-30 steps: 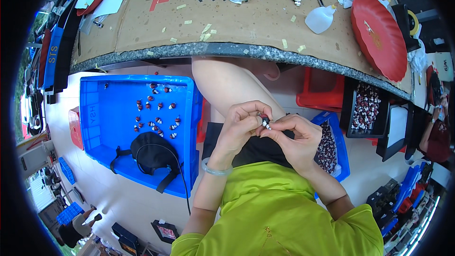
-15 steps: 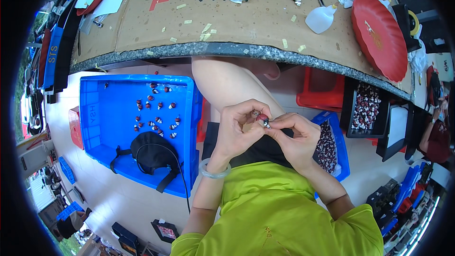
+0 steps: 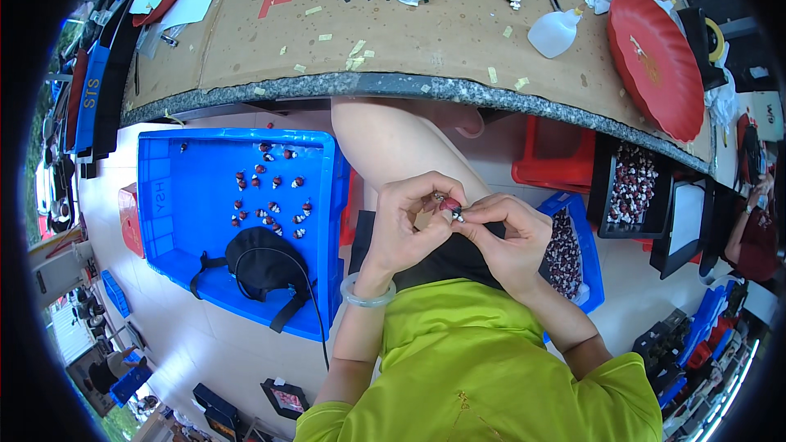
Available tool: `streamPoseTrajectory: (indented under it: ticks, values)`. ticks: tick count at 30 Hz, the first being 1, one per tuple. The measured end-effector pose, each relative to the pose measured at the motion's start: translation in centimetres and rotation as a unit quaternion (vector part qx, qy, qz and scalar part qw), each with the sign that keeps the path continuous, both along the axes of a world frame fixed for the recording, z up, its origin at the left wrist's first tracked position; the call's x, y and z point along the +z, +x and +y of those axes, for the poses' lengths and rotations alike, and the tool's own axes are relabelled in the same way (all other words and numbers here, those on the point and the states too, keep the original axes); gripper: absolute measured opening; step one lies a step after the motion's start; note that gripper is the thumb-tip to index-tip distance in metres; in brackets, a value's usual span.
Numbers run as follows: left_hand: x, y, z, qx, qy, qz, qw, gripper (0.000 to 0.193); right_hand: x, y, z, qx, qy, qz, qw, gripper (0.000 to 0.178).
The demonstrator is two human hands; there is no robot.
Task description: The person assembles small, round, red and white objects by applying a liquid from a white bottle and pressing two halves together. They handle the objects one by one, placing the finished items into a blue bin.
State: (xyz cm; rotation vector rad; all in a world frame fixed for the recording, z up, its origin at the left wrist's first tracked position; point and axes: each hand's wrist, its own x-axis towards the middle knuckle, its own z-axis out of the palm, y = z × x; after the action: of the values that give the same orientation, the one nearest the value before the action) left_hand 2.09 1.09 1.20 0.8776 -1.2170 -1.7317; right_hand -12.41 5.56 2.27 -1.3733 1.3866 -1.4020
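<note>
1. Over the person's lap, head view, and the small figurine sits right between the two hands, touched from both sides!
2. Left hand first: thumb and forefinger curl into a rough ring, pinching the figurine at its rounded end.
3. Right hand now: thumb and forefinger come together at the lower, pale end; how firmly they grip, I cannot tell.
4. Look at the piece itself: glossy dark-red rounded head, a bit of white and black below, and a metallic-looking bit up by the left fingers. Finer detail is too small to read.
5. It lies tilted, red end up and to the left, white end down toward the right hand.
6. What's changed from a second ago? More red shows now where a darker side faced up, and the left hand's ring has opened wider, with the pale bracelet shifted slightly left.
7. Off to the left, a blue tray holds scattered similar figures and a black pouch, all where they were.
8. Beyond the knees, the cardboard-covered tabletop carries a white bottle and a scalloped red plate, both unmoved.
</note>
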Motion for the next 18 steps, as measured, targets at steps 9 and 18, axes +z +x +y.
streamPoseTrajectory:
  ticks: [9,18]
  values:
    - [0.47,0.05,-0.47,0.047,-0.197,-0.117,0.972,0.026,-0.49,-0.07,-0.42,0.015,-0.011,0.012,1.0,0.014]
    - [-0.24,0.44,-0.43,0.025,-0.145,-0.09,0.985,0.023,-0.23,-0.15,-0.56,0.015,-0.015,0.02,1.0,0.014]
